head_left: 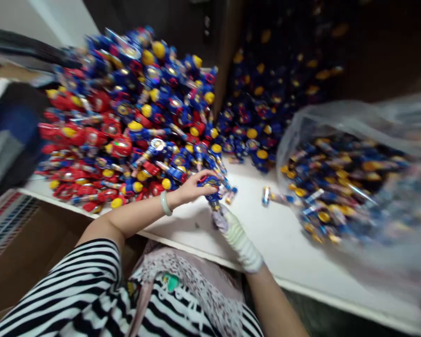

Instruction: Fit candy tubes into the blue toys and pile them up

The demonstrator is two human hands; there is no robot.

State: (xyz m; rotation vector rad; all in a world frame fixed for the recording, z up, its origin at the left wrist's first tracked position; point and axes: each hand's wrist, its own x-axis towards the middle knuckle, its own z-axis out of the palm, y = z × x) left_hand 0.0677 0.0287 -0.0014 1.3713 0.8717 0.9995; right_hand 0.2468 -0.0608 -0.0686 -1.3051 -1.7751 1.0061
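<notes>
Blue toy [213,183]: one piece, blue plastic with red and yellow parts, held just above the white table [273,243] near its front edge, at the foot of a large heap. Left hand [192,186]: bare, with a pale green bracelet [165,203] on the wrist, fingers curled over the top of the blue toy and gripping it. Right hand [236,234]: in a white knitted glove, reaching up from below, its fingertips at the toy's lower end. Blur hides whether they pinch it or only touch it. Heap of toys [133,117]: same kind, piled high on the left and back of the table, mostly red at the left and mostly blue with yellow caps toward the centre. Second pile [266,107]: blue and yellow pieces in shadow behind the table, right of the heap. Clear plastic bag [354,178]: lying open on the right of the table, filled with blue and yellow pieces, heavily blurred. Loose piece [265,195]: small, alone on the bare table between the hands and the bag. Striped sleeve [73,290]: black and white, on the left arm. Patterned apron [196,285]: pale, over the striped shirt, against the table edge. Cardboard box [31,248]: brown, below the table at the left.
</notes>
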